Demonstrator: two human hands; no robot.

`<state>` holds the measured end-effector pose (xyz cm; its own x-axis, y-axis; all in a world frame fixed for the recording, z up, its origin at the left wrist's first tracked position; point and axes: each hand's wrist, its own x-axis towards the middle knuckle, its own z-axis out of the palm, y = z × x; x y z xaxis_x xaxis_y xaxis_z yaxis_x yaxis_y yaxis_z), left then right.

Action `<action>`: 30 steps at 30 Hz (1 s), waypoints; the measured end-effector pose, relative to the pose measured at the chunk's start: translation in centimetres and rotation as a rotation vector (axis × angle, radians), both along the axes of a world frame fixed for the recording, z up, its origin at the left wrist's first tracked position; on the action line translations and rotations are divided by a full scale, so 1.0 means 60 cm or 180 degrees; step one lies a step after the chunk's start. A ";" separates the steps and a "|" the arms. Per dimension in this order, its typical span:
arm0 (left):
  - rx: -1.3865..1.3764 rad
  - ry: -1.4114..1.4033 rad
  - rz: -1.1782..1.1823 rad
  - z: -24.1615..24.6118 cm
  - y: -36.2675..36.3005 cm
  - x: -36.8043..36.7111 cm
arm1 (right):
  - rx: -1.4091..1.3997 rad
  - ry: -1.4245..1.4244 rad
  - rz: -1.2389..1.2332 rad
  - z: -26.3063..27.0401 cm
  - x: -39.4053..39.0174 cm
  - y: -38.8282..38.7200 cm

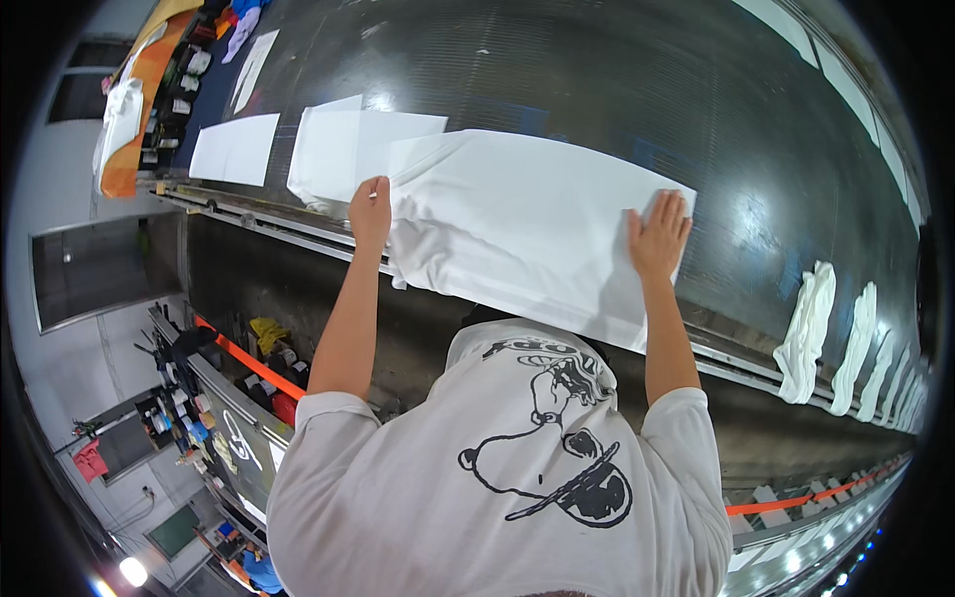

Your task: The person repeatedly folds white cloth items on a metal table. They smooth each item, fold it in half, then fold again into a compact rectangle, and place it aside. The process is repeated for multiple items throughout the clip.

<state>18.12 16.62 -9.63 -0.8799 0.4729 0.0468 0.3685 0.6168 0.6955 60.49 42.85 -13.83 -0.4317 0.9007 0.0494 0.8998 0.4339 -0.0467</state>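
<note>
A white cloth piece (537,201), perhaps part of a garment, lies over the near edge of a long black table (597,82). It is smooth across the middle and right. Wrinkles gather at its left end. My left hand (371,213) is closed in a pinch on that left end, with a small bit of white showing at the fingers. My right hand (660,231) rests flat near the right edge of the cloth, thumb apart from the fingers. Just left of the cloth lies another white cloth piece (324,149), partly overlapped by a thin white sheet (403,123).
Farther left are a white rectangular sheet (235,149) and a row of dark bottles (179,108). Bunched white cloths (807,336) hang over the table edge at right. A metal rail (735,373) follows the near edge. Behind me stands another long table (239,425).
</note>
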 end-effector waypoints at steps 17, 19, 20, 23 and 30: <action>0.0230 -0.0729 -0.0936 -0.006 0.145 -0.177 | 0.0353 0.0357 -0.0958 -0.090 -0.066 -0.037; 0.0295 -0.1106 -0.1064 0.017 0.171 -0.171 | 0.0133 0.0548 -0.0945 -0.077 -0.073 -0.051; 0.0373 -0.1097 -0.1111 0.027 0.184 -0.160 | 0.0029 0.0674 -0.0883 -0.063 -0.076 -0.058; 0.0433 -0.1359 -0.1178 0.055 0.219 -0.121 | 0.0113 0.0969 -0.0707 0.005 -0.109 -0.091; 0.0829 -0.3277 -0.1026 0.090 0.285 0.027 | -0.2388 0.1964 0.0467 0.167 -0.325 -0.263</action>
<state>19.72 33.71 -4.25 -0.3932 0.7686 -0.5047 -0.3430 0.3866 0.8561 40.99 27.06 -3.81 -0.6324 0.7300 -0.2592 0.5645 0.2052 -0.7995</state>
